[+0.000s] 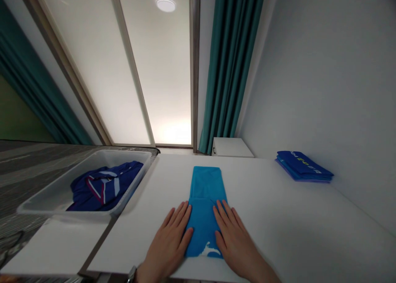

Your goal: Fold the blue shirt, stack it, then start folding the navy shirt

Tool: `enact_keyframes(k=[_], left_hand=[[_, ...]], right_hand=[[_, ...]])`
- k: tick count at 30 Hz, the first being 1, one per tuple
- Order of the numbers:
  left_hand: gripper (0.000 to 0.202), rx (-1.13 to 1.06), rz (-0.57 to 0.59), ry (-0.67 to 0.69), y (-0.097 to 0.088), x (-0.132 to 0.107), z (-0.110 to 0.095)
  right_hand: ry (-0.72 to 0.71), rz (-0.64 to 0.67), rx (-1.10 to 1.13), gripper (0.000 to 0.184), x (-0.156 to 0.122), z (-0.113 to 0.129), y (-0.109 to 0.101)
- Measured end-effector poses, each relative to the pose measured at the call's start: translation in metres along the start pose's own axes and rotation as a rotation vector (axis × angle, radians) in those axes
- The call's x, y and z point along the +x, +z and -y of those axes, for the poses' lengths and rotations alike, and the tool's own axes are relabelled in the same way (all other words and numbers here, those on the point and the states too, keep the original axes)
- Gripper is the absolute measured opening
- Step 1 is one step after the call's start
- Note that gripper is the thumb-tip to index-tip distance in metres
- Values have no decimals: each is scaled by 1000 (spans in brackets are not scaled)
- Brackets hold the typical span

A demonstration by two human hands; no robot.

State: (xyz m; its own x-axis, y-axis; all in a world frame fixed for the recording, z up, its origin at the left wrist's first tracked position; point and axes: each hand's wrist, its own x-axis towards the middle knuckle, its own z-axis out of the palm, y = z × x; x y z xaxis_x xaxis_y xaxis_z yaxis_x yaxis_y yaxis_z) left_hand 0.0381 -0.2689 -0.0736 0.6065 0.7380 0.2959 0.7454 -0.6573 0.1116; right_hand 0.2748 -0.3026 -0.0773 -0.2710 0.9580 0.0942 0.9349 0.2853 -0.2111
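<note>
A bright blue folded garment (206, 184) lies lengthwise on the white table (272, 217), with a white print at its near end. My left hand (168, 244) rests flat on the garment's left edge, and my right hand (233, 241) rests flat on its right edge. Neither hand grips the cloth, and the fingers of both are spread slightly. A folded layer ends across the garment's middle, just beyond my fingertips. A wristwatch (132, 274) shows at the bottom edge on my left wrist.
A white plastic tray (123, 153) at the table's left side holds a crumpled navy garment (105, 188). A stack of folded blue garments (303, 165) lies far right against the wall (340, 89). A small white cabinet (230, 147) stands beyond the table.
</note>
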Motion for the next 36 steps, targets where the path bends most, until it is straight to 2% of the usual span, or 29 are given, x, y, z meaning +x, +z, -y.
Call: enact_keyframes(k=[3, 5, 9, 11, 15, 18, 23, 36], left_hand=[[55, -80, -2, -35, 1, -2, 3], [52, -176, -34, -106, 3, -4, 4], [47, -400, -143, -352, 7, -8, 8], [46, -456, -161, -399, 8, -9, 9], [46, -442, -162, -325, 10, -9, 11], [45, -382, -178, -255, 12, -8, 12], [44, -285, -182, -193, 13, -6, 12], [46, -185, -137, -130, 7, -6, 7]], right_hand=[[6, 60, 58, 57, 3, -1, -8], [17, 72, 92, 58, 7, -1, -16], [18, -9, 87, 59, 17, 11, -28], [-37, -33, 74, 58, 23, 22, -31], [-158, -34, 83, 59, 32, 42, -28], [-172, -2, 96, 60, 35, 49, -22], [-139, 36, 99, 64, 33, 49, -13], [-159, 8, 103, 61, 35, 48, -5]])
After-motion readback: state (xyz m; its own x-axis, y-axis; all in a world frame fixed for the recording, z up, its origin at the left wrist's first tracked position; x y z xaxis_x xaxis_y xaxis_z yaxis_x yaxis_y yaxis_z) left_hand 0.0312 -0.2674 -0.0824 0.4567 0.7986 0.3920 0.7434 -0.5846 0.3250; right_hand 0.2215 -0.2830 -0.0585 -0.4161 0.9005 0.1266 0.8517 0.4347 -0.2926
